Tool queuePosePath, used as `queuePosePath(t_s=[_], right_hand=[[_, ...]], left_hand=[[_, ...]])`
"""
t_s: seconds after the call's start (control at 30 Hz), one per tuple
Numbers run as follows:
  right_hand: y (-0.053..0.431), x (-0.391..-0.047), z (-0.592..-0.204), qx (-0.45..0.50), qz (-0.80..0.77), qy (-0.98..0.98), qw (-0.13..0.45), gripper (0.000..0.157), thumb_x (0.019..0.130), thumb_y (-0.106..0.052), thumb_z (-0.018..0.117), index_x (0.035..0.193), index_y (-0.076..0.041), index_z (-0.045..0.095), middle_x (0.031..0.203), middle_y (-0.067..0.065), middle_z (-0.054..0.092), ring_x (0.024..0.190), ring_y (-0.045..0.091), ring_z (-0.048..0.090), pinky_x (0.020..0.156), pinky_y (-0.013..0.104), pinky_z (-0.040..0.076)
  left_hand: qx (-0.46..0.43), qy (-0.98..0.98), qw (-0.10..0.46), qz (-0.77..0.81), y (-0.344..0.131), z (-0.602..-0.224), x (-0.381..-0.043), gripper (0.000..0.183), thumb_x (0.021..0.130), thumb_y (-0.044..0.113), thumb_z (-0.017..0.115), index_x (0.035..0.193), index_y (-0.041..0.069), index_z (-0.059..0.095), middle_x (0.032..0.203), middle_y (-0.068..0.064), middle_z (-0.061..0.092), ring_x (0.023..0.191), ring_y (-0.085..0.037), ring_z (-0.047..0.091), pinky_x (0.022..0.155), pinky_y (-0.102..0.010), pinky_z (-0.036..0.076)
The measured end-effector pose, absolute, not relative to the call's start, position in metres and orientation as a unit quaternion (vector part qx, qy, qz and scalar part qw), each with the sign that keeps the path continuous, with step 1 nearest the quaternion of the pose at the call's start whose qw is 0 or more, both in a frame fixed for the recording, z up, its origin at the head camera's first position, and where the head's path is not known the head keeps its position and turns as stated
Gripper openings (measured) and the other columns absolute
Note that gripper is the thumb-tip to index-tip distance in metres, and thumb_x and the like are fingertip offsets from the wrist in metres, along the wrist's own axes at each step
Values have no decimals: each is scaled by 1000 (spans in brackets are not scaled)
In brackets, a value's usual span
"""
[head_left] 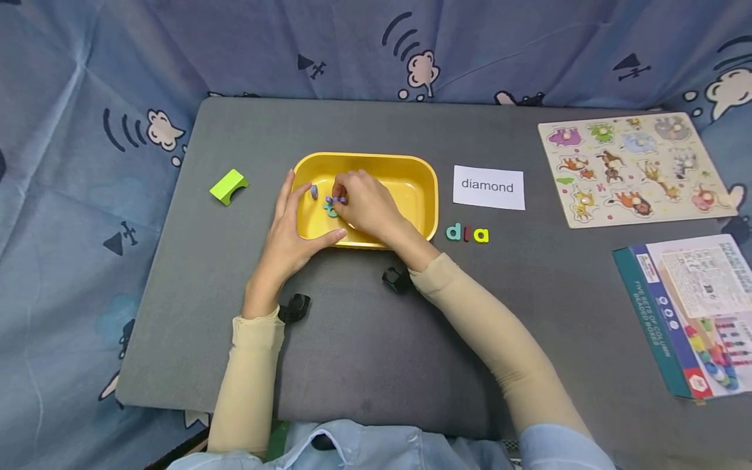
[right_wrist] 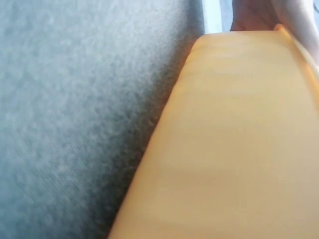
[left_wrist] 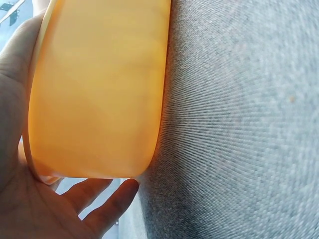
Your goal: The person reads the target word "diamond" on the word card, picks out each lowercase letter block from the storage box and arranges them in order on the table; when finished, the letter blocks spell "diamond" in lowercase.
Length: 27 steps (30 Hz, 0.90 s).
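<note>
While the left hand [head_left: 288, 238] clasps the yellow tray [head_left: 420, 171] corner, the right hand [head_left: 367, 205] pinches a purple letter [head_left: 336, 199] (lift straight, avoiding neighbours).

The tray [head_left: 424, 189] sits on the table [head_left: 364, 339], the left hand [head_left: 292, 235] wrapped round its left end and the right hand [head_left: 367, 207] reaching in over its near rim. Small letters [head_left: 332, 205] lie in the tray right at the right fingertips. A block [head_left: 228, 187] lies left of the left fingers, well apart. Right of the tray, beyond the right wrist, three letters [head_left: 467, 233] sit in a row, a word card [head_left: 489, 187] just behind them. Farther right lie a puzzle board [head_left: 631, 166] and, nearer the person, a box [head_left: 693, 313].
</note>
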State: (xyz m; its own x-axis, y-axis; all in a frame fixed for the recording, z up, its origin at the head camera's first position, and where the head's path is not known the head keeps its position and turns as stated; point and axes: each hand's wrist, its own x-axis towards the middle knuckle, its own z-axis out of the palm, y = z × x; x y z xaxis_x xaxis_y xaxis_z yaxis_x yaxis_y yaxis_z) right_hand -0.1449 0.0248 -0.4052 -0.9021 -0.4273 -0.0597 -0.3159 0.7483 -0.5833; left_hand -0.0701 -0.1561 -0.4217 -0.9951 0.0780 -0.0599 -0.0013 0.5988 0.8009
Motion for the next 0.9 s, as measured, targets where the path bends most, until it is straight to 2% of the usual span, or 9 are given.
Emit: queuePosePath(t_s=[0.3,0.37,0.5,0.57,0.73,0.9], right_hand=[[44,-137,-392,-178,-345,916,105,12,99,-17,74,105,-10,67,100,5,66,93,22,55,78,35,47],[48,-136,-388,-181,-352,912,106,16,100,-15,72,114,-11,68,102,6,66,96,23,56,80,36,48],[54,-133,-384,-211,-338,912,103,35,103,-11,64,138,-15,67,109,7,66,104,24,55,87,37,48],[57,-132,-383,-231,-323,912,98,39,105,-9,60,143,-15,67,109,9,64,105,26,53,88,38,46],[62,-129,-381,-247,-320,911,86,30,108,-9,55,132,-9,73,105,10,61,102,27,51,87,37,44],[69,-127,-377,-224,-356,903,86,20,106,-11,61,123,-6,71,113,9,66,108,25,56,94,39,50]], left_hand=[[17,892,51,450,-155,-422,-71,104,80,53,89,164,23,37,179,18,-3,164,-29,18,126,-65,26],[16,892,51,448,-155,-422,-71,103,80,53,90,164,22,37,179,18,-3,164,-30,19,126,-65,26],[15,893,53,446,-156,-422,-71,103,80,53,90,163,21,37,178,19,-4,164,-31,18,126,-67,25],[16,894,53,445,-156,-422,-71,104,80,53,90,163,20,37,178,19,-4,164,-31,18,126,-67,25],[16,893,49,447,-157,-422,-70,103,80,52,90,163,21,38,178,19,-3,164,-30,19,126,-66,25],[15,892,48,449,-156,-422,-70,102,80,50,91,162,20,39,178,19,-2,164,-30,19,126,-65,26]])
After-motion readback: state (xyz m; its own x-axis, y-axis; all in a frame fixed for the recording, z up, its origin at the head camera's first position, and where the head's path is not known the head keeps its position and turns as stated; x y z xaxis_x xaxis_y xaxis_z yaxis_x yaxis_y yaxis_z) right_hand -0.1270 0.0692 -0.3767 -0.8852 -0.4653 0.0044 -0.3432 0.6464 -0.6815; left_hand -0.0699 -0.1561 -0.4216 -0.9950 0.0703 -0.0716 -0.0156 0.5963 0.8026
